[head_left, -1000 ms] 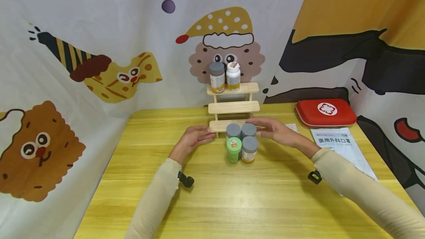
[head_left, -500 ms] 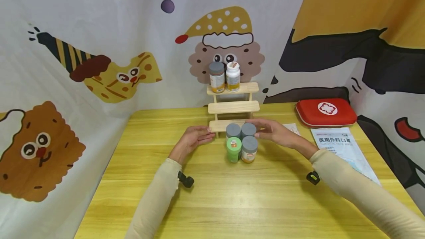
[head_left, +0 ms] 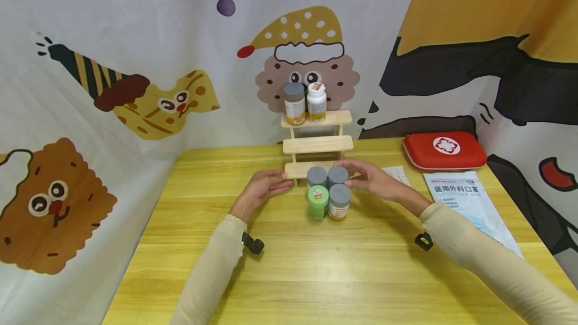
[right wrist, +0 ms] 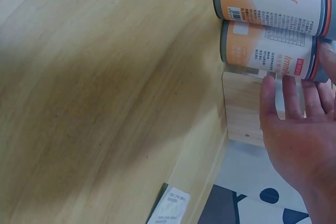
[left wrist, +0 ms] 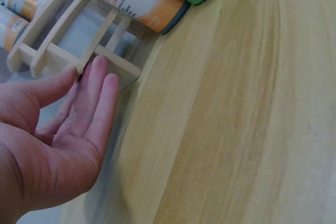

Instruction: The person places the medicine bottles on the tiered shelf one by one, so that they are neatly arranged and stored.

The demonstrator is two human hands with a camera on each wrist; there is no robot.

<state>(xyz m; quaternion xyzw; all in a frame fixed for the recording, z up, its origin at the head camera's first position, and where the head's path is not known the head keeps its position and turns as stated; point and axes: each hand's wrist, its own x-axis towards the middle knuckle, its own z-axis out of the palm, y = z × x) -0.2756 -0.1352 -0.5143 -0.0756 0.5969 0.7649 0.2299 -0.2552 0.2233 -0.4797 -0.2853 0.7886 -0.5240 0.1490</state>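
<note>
A three-step wooden stand (head_left: 317, 144) stands at the back of the table. My left hand (head_left: 262, 189) pinches the left end of its lowest step, thumb and fingertips at the edge in the left wrist view. In front of that step stand three grey-lidded jars and a green-lidded jar (head_left: 318, 203). My right hand (head_left: 372, 179) is at the rear right grey-lidded jar (right wrist: 270, 50), thumb at its lid and fingers along its far side. The front right jar (head_left: 339, 202) and rear left jar (head_left: 317, 177) touch neither hand.
On the top step are a grey-lidded jar (head_left: 295, 104) and a white bottle (head_left: 316, 103). A red first-aid case (head_left: 444, 150), a surgical mask packet (head_left: 469, 209) and a small printed paper (head_left: 397, 174) lie at the right. A printed curtain (head_left: 217, 64) hangs behind.
My right hand has shifted slightly left, its thumb coming in against the rear right jar's lid. The left hand stays at the stand; the jars have not visibly moved.
</note>
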